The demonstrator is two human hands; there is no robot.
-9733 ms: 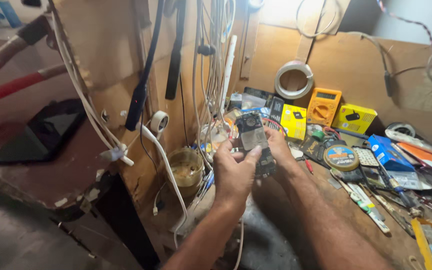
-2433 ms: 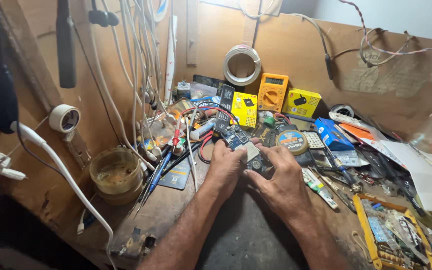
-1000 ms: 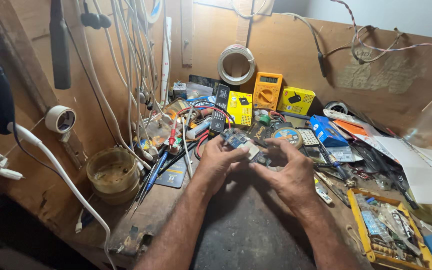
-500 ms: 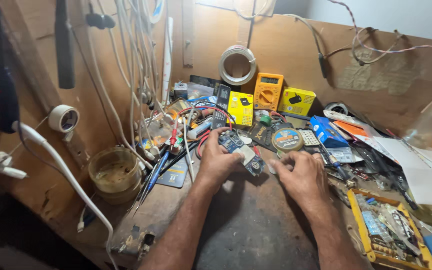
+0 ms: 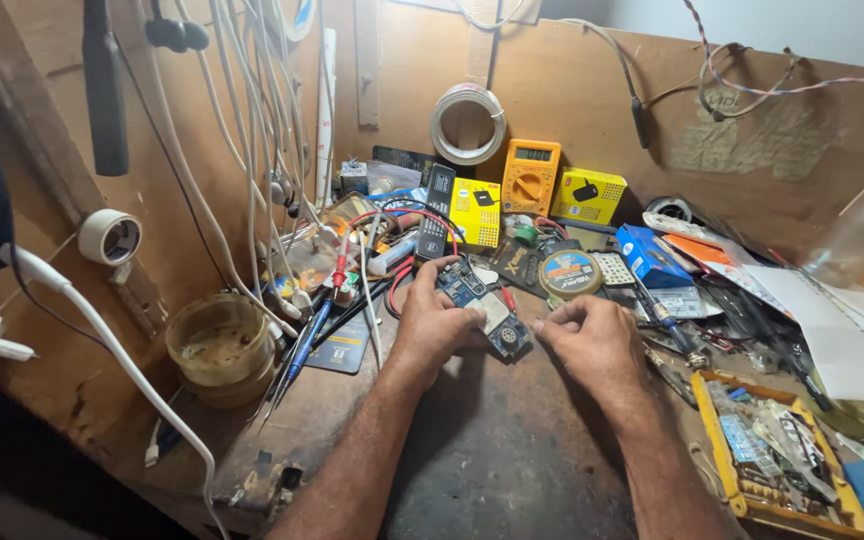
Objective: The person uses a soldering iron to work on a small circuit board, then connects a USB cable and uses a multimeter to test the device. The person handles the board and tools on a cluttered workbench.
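Note:
My left hand (image 5: 435, 322) grips a small opened phone with its circuit board (image 5: 482, 308) showing, pressing it down on the dark wooden bench (image 5: 492, 460). The board's camera end points toward the lower right. My right hand (image 5: 592, 340) rests on the bench just right of the phone, fingers curled, holding nothing that I can see. Red and black probe leads (image 5: 392, 280) lie just beyond my left hand.
A yellow multimeter (image 5: 530, 177) and yellow boxes (image 5: 476, 212) lean on the back wall. A round solder-wick reel (image 5: 569, 273), blue box (image 5: 652, 255), parts tray (image 5: 772, 460) at right, a dirty jar (image 5: 218, 345) and tweezers at left. White cables hang overhead.
My right hand has let go of the phone and moved slightly right onto the bench. My left hand keeps hold of it, lowered toward the bench.

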